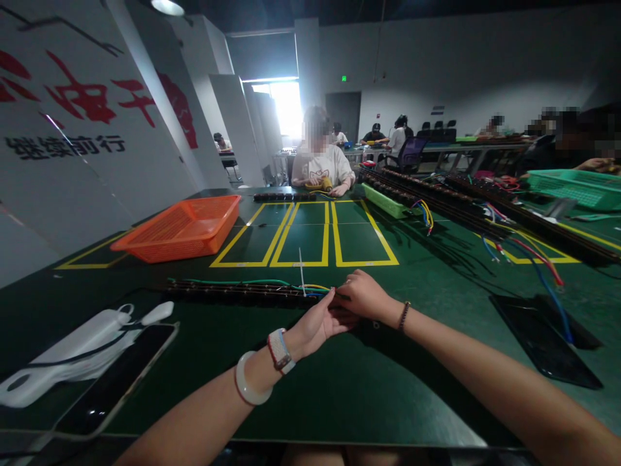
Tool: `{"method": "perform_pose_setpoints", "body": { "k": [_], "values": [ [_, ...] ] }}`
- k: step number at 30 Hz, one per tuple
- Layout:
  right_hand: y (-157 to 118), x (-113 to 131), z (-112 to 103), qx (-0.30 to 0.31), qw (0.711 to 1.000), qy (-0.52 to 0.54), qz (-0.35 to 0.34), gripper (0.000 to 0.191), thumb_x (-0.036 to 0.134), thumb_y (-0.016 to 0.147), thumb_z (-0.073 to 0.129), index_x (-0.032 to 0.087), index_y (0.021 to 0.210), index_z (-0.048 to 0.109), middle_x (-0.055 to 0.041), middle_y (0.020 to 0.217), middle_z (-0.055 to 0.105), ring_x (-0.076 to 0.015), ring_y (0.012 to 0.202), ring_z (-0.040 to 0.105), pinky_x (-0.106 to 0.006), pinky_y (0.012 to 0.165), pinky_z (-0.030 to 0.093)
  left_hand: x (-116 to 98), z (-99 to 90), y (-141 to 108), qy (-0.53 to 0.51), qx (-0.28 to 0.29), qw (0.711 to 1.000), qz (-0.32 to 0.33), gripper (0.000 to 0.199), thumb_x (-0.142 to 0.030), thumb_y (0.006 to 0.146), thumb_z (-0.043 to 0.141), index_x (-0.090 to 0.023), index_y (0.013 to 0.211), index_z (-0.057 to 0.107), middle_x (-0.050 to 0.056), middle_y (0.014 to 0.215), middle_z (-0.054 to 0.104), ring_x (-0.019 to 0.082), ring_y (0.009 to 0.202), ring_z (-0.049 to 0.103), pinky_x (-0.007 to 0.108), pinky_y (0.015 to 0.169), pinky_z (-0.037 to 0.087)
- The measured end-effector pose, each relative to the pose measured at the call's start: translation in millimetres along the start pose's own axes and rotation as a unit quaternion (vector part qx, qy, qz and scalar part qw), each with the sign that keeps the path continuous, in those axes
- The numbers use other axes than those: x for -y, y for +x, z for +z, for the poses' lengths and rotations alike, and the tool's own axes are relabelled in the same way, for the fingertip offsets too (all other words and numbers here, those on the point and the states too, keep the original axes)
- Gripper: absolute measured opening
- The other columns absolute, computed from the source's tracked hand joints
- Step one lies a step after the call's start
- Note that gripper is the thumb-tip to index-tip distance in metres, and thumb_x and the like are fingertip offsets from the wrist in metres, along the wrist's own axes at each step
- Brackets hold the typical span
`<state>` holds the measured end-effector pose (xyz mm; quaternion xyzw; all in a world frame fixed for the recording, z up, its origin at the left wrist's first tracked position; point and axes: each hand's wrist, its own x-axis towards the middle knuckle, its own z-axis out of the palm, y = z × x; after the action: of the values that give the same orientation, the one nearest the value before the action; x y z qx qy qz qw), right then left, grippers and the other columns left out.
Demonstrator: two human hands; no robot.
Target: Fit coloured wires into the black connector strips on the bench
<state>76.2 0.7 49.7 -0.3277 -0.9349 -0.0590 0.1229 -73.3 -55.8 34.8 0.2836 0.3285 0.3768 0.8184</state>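
Note:
A long, dark strip with green, yellow and blue wires along it lies crosswise on the green table. Its right end, where the wires gather, runs into both my hands. My left hand has its thumb raised against the wire bundle, with the other fingers beneath. Curled beside it, my right hand pinches at the same end; its fingertips and the exact grip are hidden. A white cable tie sticks up from the strip just left of my hands.
An orange basket stands at the far left. Near left lie a white power strip and a phone. Another dark device lies at right, below wired strips and a green tray. A person sits opposite.

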Motion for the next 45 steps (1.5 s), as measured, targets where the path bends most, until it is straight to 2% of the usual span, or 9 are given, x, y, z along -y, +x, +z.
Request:
{"method": "perform_pose_setpoints", "body": {
  "k": [5, 12, 16, 24, 28, 33, 37, 41, 45],
  "values": [
    [-4.7, 16.5, -2.7, 0.014, 0.990, -0.129, -0.063, 0.015, 0.014, 0.086, 0.050, 0.011, 0.083, 0.064, -0.0083, 0.068, 0.061, -0.0188, 0.067, 0.051, -0.033, 0.066, 0.031, 7.5, -3.9, 10.0, -0.087, -0.063, 0.993, 0.057, 0.015, -0.027, 0.089, 0.048, -0.014, 0.087, 0.055, 0.008, 0.089, 0.065, 0.017, 0.089, 0.062, 0.034, 0.089, 0.045],
    [-16.4, 43.6, 8.1, -0.021, 0.975, -0.215, -0.047, 0.025, 0.006, 0.085, 0.045, 0.002, 0.103, 0.062, -0.0157, 0.093, 0.063, -0.0234, 0.079, 0.051, -0.038, 0.081, 0.037, 9.6, -1.7, 17.2, -0.130, -0.070, 0.987, 0.067, 0.020, -0.018, 0.091, 0.041, -0.014, 0.077, 0.054, 0.005, 0.083, 0.063, 0.013, 0.084, 0.060, 0.028, 0.084, 0.047],
    [-19.6, 39.4, -4.9, 0.001, 0.986, -0.161, -0.033, 0.023, 0.013, 0.087, 0.049, 0.006, 0.105, 0.061, -0.0135, 0.092, 0.063, -0.0227, 0.079, 0.053, -0.036, 0.076, 0.038, 9.0, -2.2, 15.2, -0.114, -0.084, 0.988, 0.056, 0.021, -0.019, 0.091, 0.042, -0.013, 0.076, 0.055, 0.007, 0.083, 0.064, 0.015, 0.086, 0.061, 0.031, 0.085, 0.047],
    [-18.6, 14.7, -62.5, 0.059, 0.995, -0.057, 0.053, 0.026, 0.032, 0.090, 0.051, 0.015, 0.077, 0.065, -0.0068, 0.076, 0.065, -0.0184, 0.071, 0.059, -0.028, 0.064, 0.037, 7.6, -3.0, 9.2, -0.084, -0.023, 0.995, 0.046, 0.023, -0.020, 0.090, 0.043, -0.010, 0.086, 0.063, 0.010, 0.085, 0.067, 0.020, 0.089, 0.063, 0.035, 0.091, 0.044],
    [-23.7, 28.0, -53.5, 0.105, 0.991, -0.062, 0.057, 0.026, 0.040, 0.083, 0.060, 0.015, 0.081, 0.067, -0.0085, 0.077, 0.067, -0.0222, 0.072, 0.061, -0.029, 0.061, 0.040, 9.7, -9.6, 11.9, -0.071, -0.027, 0.996, 0.050, 0.022, -0.021, 0.089, 0.045, -0.010, 0.086, 0.064, 0.010, 0.083, 0.068, 0.019, 0.083, 0.064, 0.034, 0.088, 0.046],
    [-25.4, 40.7, -39.0, 0.136, 0.986, -0.077, 0.056, 0.015, 0.017, 0.083, 0.054, 0.012, 0.091, 0.065, -0.0115, 0.084, 0.068, -0.0244, 0.077, 0.064, -0.032, 0.067, 0.044, 10.2, -14.0, 14.2, -0.063, 0.011, 0.997, 0.038, 0.022, -0.023, 0.090, 0.045, -0.009, 0.088, 0.063, 0.011, 0.086, 0.067, 0.019, 0.086, 0.063, 0.034, 0.088, 0.046],
    [-23.9, 41.2, -42.6, 0.156, 0.981, -0.057, 0.101, 0.017, 0.019, 0.082, 0.052, 0.011, 0.090, 0.064, -0.0129, 0.083, 0.068, -0.0259, 0.075, 0.064, -0.031, 0.062, 0.045, 8.3, -8.9, 12.8, -0.069, -0.036, 0.996, 0.032, 0.024, -0.022, 0.090, 0.044, -0.011, 0.080, 0.062, 0.008, 0.076, 0.067, 0.018, 0.081, 0.064, 0.033, 0.086, 0.047],
    [-22.9, 39.1, -51.9, 0.138, 0.980, -0.045, 0.136, 0.016, 0.021, 0.084, 0.050, 0.014, 0.093, 0.061, -0.0102, 0.081, 0.067, -0.0247, 0.074, 0.064, -0.029, 0.059, 0.044, 5.4, -2.3, 8.3, -0.074, -0.059, 0.995, 0.037, 0.023, -0.027, 0.088, 0.049, -0.010, 0.081, 0.063, 0.009, 0.078, 0.068, 0.018, 0.078, 0.064, 0.034, 0.087, 0.047],
    [-20.8, 29.2, -55.3, 0.083, 0.984, -0.035, 0.154, 0.012, 0.022, 0.089, 0.048, 0.016, 0.095, 0.057, -0.0085, 0.090, 0.065, -0.0208, 0.079, 0.062, -0.026, 0.062, 0.043, 4.3, -1.0, 5.7, -0.074, -0.023, 0.996, 0.034, 0.034, -0.040, 0.086, 0.052, -0.008, 0.089, 0.064, 0.012, 0.086, 0.068, 0.020, 0.084, 0.064, 0.035, 0.091, 0.045]
  ]
}}
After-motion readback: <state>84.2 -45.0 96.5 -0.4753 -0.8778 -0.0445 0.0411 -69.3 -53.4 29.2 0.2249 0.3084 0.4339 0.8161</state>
